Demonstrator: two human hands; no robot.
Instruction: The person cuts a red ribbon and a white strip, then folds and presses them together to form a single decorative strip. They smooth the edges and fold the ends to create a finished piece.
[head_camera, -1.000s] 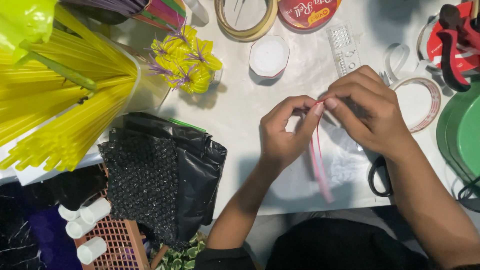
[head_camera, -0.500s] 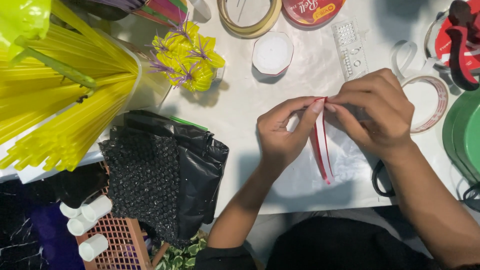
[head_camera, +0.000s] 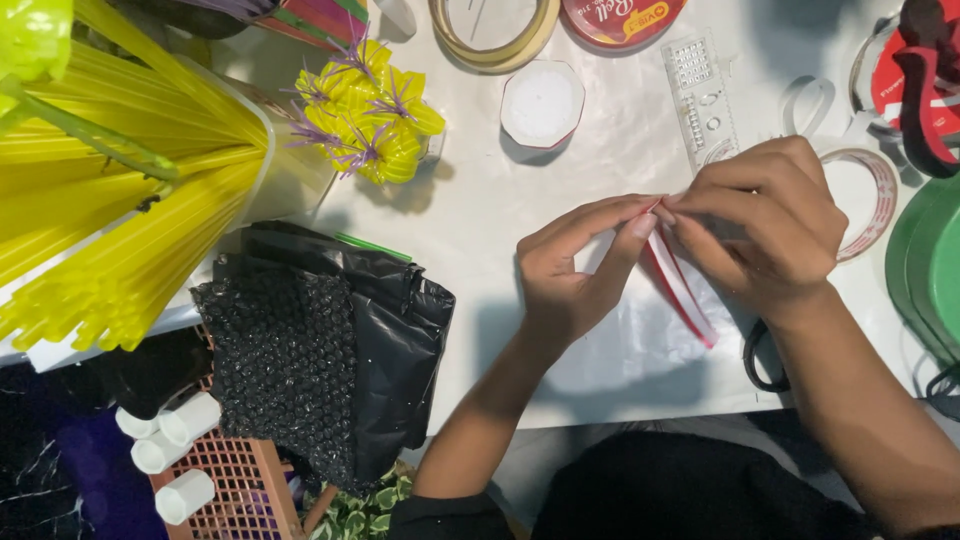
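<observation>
My left hand (head_camera: 570, 270) and my right hand (head_camera: 765, 225) meet over the white table (head_camera: 480, 210), fingertips pinched together on the top end of a thin red and white strip (head_camera: 680, 285). The strip hangs down and to the right from the pinch, over a clear plastic sheet (head_camera: 640, 345) lying on the table. Both hands grip the same strip end.
A bundle of yellow straws (head_camera: 110, 230) fills the left. Yellow paper flowers (head_camera: 375, 115) stand beside it. Tape rolls (head_camera: 495, 30), a white round lid (head_camera: 540, 103), a clear ruler (head_camera: 700, 95), a black plastic bag (head_camera: 330, 350), green plates (head_camera: 930, 270) and scissors handles (head_camera: 760, 355) surround the hands.
The strip has swung from hanging nearly straight down to slanting right, and its red side now shows. Both hands have shifted slightly right and stayed pinched on it.
</observation>
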